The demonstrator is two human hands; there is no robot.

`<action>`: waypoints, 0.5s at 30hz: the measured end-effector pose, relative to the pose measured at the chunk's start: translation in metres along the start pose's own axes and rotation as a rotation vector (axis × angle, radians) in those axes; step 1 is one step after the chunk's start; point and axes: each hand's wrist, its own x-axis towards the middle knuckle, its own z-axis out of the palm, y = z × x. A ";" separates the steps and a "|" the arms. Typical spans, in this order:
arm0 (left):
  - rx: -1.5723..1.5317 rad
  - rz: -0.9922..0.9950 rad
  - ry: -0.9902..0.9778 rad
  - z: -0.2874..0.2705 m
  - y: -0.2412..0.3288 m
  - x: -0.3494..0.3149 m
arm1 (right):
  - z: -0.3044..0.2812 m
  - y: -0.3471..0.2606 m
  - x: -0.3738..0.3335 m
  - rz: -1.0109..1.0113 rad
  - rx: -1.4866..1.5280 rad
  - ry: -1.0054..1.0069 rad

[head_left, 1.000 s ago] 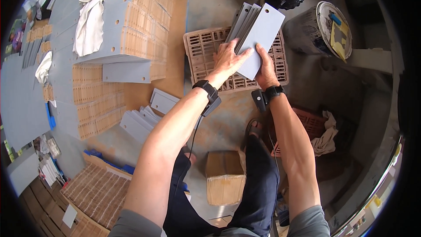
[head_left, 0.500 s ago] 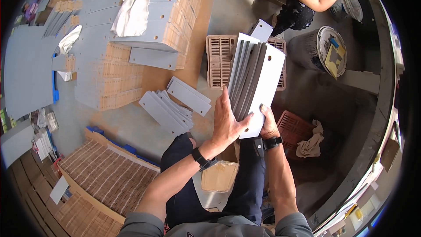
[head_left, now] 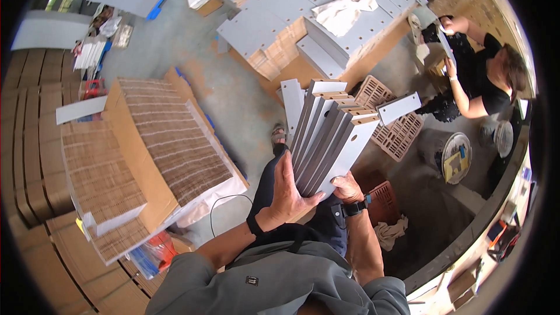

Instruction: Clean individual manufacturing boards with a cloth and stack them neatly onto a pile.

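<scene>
My grip pinches the tilted stack of long, flat grey boards with brown ends between my left hand and right hand, in front of me. I should squeeze both sides evenly so no board slips.

You're standing in a workshop or small factory. Around you are stacked grey panels, a slotted crate, a smeared bucket and 1 seated co-worker.
</scene>
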 end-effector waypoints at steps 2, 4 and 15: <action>-0.073 -0.006 0.031 -0.021 -0.012 -0.021 | 0.039 -0.007 -0.002 0.010 -0.274 -0.023; -0.099 -0.063 0.064 -0.048 -0.023 -0.037 | 0.070 -0.014 0.003 0.111 -0.416 -0.101; -0.544 -0.330 0.015 -0.127 -0.170 -0.127 | 0.237 0.059 0.097 0.116 -1.252 -0.685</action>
